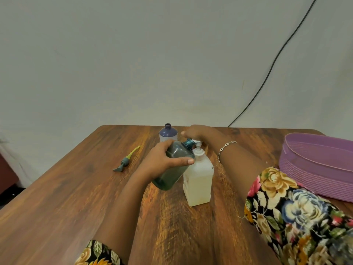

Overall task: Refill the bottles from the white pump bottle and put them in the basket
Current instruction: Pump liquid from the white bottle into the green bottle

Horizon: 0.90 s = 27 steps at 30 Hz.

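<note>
1. Three bottles: one white pump bottle (198, 180) mid-table, one teal bottle (172, 169) touching it at its 9 o'clock, and one purple-shouldered bottle (168, 133), uncapped, at 12 o'clock.
2. One loose pump head (125, 161) with a yellow-green tube, at 10 o'clock.
3. One purple basket (315, 175) at 3 o'clock.
4. Two hands: left hand (162, 161) and right hand (198, 132).
5. One silver bracelet (226, 148).
6. Two floral sleeves (296, 207).
7. One black cable (271, 66) at 1 o'clock.
8. One wooden table (66, 197).

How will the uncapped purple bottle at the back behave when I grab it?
The purple bottle stands free and looks like plastic, so probably light and tippy. Its round body would likely roll if toppled. With the neck open, any contents could spill.
</note>
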Each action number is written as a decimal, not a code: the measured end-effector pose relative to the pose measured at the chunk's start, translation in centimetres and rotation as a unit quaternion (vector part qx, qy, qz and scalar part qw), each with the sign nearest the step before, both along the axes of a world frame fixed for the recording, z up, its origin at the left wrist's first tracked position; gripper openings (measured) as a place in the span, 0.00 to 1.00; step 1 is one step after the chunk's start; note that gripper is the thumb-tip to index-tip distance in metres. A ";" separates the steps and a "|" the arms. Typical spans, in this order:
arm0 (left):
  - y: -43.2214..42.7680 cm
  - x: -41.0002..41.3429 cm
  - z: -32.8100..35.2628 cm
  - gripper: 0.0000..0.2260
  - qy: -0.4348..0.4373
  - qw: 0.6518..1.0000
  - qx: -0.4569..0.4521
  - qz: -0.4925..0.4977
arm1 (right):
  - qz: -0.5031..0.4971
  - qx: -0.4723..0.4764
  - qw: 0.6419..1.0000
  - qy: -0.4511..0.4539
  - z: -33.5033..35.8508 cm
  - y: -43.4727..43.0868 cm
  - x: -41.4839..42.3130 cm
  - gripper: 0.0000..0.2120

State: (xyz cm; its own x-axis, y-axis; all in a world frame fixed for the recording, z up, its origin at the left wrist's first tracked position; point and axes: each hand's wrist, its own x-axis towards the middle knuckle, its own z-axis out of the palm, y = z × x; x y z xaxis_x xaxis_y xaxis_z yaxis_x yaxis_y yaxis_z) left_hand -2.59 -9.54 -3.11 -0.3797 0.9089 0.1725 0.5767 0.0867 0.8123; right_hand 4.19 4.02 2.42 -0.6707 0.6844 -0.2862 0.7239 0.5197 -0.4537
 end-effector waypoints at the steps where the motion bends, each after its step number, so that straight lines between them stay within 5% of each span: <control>1: -0.1 0.1 -0.1 0.37 -0.002 1.000 -0.002 -0.003 | -0.003 0.027 1.000 -0.012 -0.5 0.2 -0.3 0.13; 8: 0.1 0.1 -0.8 0.34 -0.004 1.000 -0.025 -0.012 | -0.048 0.150 0.988 0.010 -2.6 1.0 -0.4 0.13; 13: 0.0 0.1 -0.6 0.46 -0.020 1.000 -0.012 -0.007 | -0.034 -0.060 0.996 0.049 -0.1 0.2 1.0 0.21; 15: -0.1 0.2 -0.6 0.46 -0.016 1.000 -0.010 -0.004 | -0.026 -0.074 0.996 0.037 0.2 0.0 1.0 0.25; 27: 0.0 0.2 -0.6 0.40 -0.007 0.999 -0.027 -0.028 | -0.063 0.135 0.989 0.014 -2.4 0.9 0.0 0.14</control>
